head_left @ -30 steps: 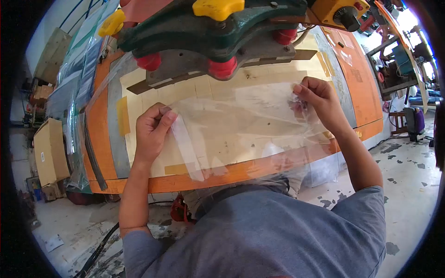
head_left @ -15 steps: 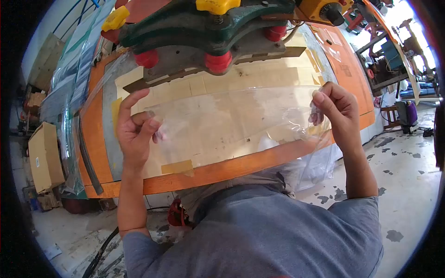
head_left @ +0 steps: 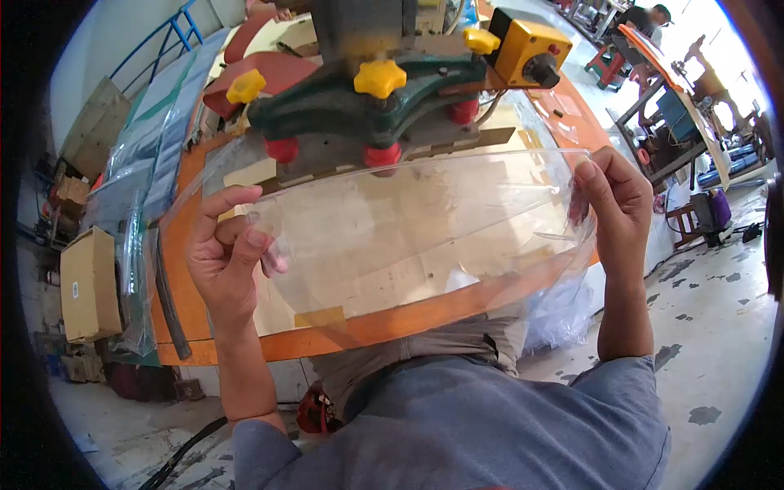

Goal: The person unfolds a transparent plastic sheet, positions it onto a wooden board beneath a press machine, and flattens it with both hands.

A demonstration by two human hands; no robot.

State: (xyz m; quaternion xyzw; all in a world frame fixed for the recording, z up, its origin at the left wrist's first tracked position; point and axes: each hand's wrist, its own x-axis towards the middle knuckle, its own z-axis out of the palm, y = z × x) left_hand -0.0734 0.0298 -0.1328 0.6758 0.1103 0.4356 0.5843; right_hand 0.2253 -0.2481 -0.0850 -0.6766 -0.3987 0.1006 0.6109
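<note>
A clear plastic sheet [head_left: 425,220] stretches between my two hands, held up over the work table. My left hand [head_left: 229,253] pinches its left end between thumb and fingers, with the index finger raised along the top corner. At the upper right corner, my right hand [head_left: 616,192] grips the sheet with the thumb pressed on the fingers. The sheet's top edge runs nearly straight from hand to hand. Just beyond it stands a dark green press head [head_left: 327,110] with yellow knobs, red spacers and a long flat metal bar [head_left: 465,147] beneath.
Cream sheeting with tape covers the orange-edged table [head_left: 392,323]. A yellow control box [head_left: 531,53] sits right of the press. Clear plastic sheets [head_left: 155,147] and a cardboard box [head_left: 88,286] are at left. Crumpled plastic [head_left: 559,314] hangs below the table edge. Another person [head_left: 641,33] is far right.
My hands have moved apart, the left one leftward and the right one rightward. The plastic sheet between them looks flatter and more stretched. The camera view has shifted, showing more beyond the press.
</note>
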